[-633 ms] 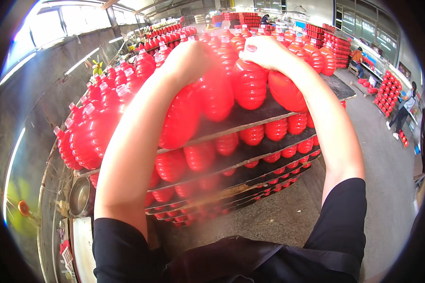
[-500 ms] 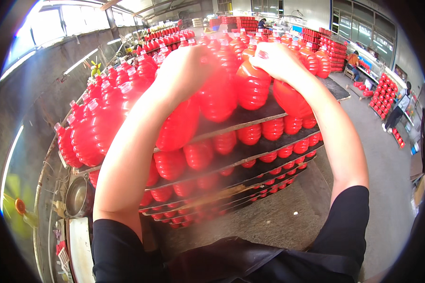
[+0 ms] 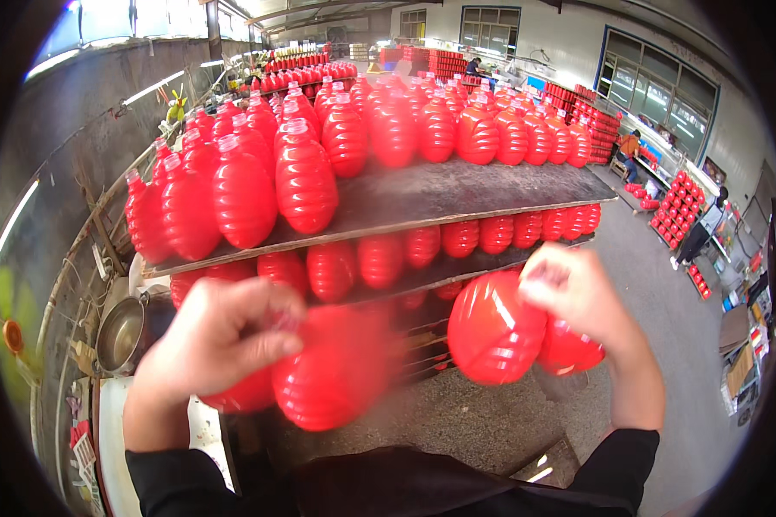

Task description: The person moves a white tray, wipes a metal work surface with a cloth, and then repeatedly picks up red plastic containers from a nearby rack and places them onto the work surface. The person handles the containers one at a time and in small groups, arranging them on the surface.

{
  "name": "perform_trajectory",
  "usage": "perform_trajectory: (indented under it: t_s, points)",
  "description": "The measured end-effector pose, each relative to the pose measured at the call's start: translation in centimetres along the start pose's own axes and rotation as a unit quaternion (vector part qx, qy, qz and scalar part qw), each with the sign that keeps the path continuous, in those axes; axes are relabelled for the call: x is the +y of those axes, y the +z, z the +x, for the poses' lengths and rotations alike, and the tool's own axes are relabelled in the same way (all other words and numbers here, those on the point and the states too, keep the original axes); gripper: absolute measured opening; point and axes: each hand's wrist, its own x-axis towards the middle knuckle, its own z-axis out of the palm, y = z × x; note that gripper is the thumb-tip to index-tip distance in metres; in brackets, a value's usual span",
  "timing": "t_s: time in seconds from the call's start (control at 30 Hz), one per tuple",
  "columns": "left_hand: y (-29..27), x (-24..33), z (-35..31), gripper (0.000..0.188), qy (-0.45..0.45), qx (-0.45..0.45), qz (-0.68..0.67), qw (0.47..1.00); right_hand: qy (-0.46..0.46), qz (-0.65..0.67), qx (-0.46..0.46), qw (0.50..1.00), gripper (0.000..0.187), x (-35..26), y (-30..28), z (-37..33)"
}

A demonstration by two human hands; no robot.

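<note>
As the head view shows it, you have both hands loaded in front of the rack. Your left hand (image 3: 224,332) has its fingers curled at the neck of a large ribbed red bottle (image 3: 328,375), with a second bottle (image 3: 241,394) partly hidden beneath the hand; whether you grip that one too, I cannot tell for sure. Your right hand (image 3: 569,284) is closed round the necks of a right-hand pair of bottles (image 3: 496,332), though the fingers cover the exact hold. All of these hang tilted, clear of the upper board (image 3: 483,191).

Judging by that, the lifting of this handful is done: the board's front strip lies bare, widest toward your right, while nothing in your hands has been set down. Much is left, it seems. Standing bottles (image 3: 306,185) fill the board behind the strip, upright in close rows, and lower-tier bottles (image 3: 332,271) line the shelf beneath. How many stand farther back, the front rows hide.
</note>
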Motion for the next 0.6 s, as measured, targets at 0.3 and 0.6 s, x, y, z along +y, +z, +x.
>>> perform_trajectory:
  t_s: [0.3,0.6]
  points:
    - [2.9,-6.4,-17.3,0.03,-0.163,0.081,0.063,0.981,-0.11,0.015,-0.198,0.974,0.018,-2.4,12.6,-5.6]
    - [6.5,-6.3,-32.8,0.022,-0.371,0.225,0.147,0.889,-0.247,0.045,-0.342,0.905,0.023,-6.5,27.1,-2.3]
